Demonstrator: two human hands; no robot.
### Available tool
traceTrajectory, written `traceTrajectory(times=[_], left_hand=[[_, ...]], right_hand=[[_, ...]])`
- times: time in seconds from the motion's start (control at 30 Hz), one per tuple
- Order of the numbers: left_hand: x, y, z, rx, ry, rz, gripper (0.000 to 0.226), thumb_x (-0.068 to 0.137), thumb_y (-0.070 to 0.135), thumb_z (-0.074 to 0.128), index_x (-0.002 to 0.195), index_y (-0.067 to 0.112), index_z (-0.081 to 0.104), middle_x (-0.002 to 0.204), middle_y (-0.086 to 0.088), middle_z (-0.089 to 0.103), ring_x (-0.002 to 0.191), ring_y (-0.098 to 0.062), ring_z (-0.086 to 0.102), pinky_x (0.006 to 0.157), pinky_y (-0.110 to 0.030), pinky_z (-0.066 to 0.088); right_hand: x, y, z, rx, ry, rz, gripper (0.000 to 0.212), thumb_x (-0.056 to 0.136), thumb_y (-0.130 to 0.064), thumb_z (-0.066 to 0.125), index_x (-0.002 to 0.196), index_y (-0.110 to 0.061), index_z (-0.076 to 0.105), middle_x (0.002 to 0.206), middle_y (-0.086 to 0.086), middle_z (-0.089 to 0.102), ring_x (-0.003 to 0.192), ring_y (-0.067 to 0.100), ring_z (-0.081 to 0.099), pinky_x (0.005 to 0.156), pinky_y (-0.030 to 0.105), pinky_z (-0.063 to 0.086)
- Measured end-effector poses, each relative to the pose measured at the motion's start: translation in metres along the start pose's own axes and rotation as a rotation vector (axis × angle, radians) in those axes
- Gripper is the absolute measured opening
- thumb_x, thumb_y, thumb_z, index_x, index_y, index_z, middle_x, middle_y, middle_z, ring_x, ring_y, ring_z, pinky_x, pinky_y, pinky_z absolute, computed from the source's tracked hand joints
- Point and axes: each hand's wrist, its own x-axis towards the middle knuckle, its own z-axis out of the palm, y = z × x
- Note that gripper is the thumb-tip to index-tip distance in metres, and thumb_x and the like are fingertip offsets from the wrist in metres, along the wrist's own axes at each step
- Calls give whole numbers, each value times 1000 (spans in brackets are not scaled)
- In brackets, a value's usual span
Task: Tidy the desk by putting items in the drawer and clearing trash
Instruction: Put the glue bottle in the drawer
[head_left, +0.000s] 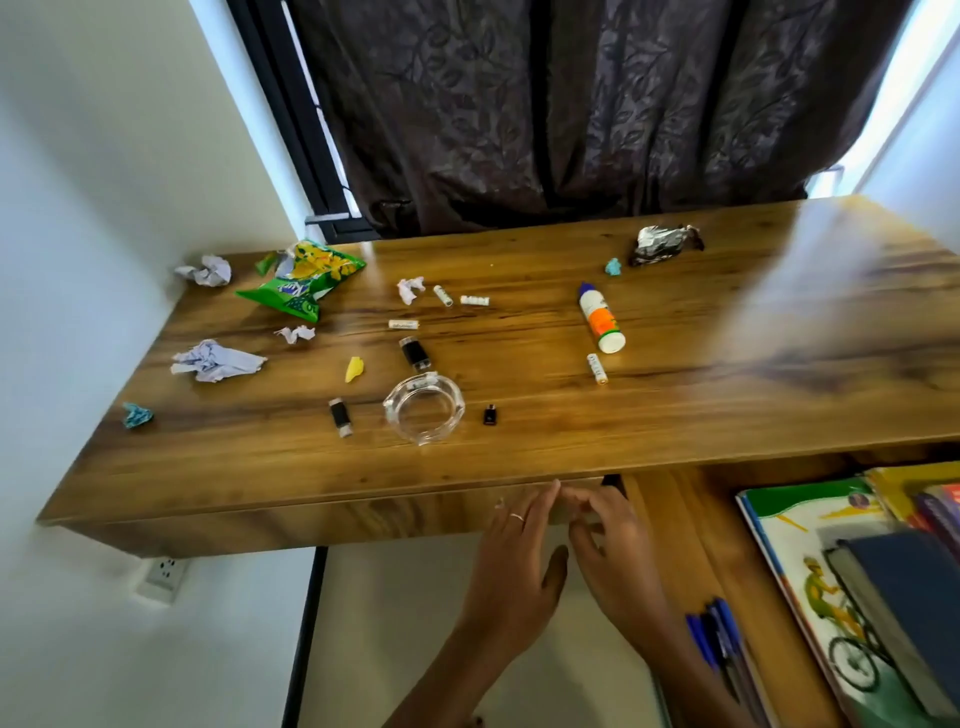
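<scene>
1. Right now both hands sit at the drawer (363, 512) front under the desk (519, 447) edge; drawer looks closed.
2. Left hand (511, 566) fingers straight, touching the front.
3. Right hand (605, 551) fingers curled at the drawer's right end; grip unclear.
4. Desk holds crumpled paper (215, 360), green snack bag (301, 283), glue bottle (601, 318), batteries (597, 368), glass ashtray (423, 408).

Both hands meet at the drawer front (363, 512) under the bench (675, 415) edge, low in the frame: the left hand (511, 561) with straight fingers against the panel, the right hand (605, 540) with curled fingers at its right end. On the bench lie a green snack bag (301, 283) at upper left, crumpled paper (215, 361) at left, a glass ashtray (423, 408) at centre, a glue bottle (600, 319) right of centre, and a foil wrapper (662, 244) at upper right.
</scene>
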Motion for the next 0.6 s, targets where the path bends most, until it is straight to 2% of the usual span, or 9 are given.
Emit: traceTrajectory(times=[0.13,0.27,0.4,0.6], left_hand=[[-2,-29,-36,-23,25,35,63,93,26,47,149,25,19,152,8,30,140,-5,23,118,-24,15],[-1,-52,-64,-76,44,14,62,91,22,51,148,24,25,150,7,31,139,-9,27,115,-38,29],[10,-69,-84,-107,102,-20,58,93,22,53,146,22,30,147,7,36,133,-10,35,108,-33,37],[41,-96,-103,-123,156,-24,55,91,19,57,142,23,38,146,10,36,134,-5,33,108,-31,38]], right_hand=[[12,-29,30,0,10,1,31,88,0,54,111,-20,63,105,-10,58,103,9,54,90,33,48],[28,-48,44,-10,-6,28,31,88,-1,55,114,-17,62,108,-7,57,109,12,53,95,34,46],[58,-50,42,-31,-6,80,31,89,-3,55,117,-13,61,115,1,57,110,16,53,96,38,47],[120,-32,33,-92,122,131,29,87,1,56,113,-10,63,113,6,59,111,26,52,97,45,45]])
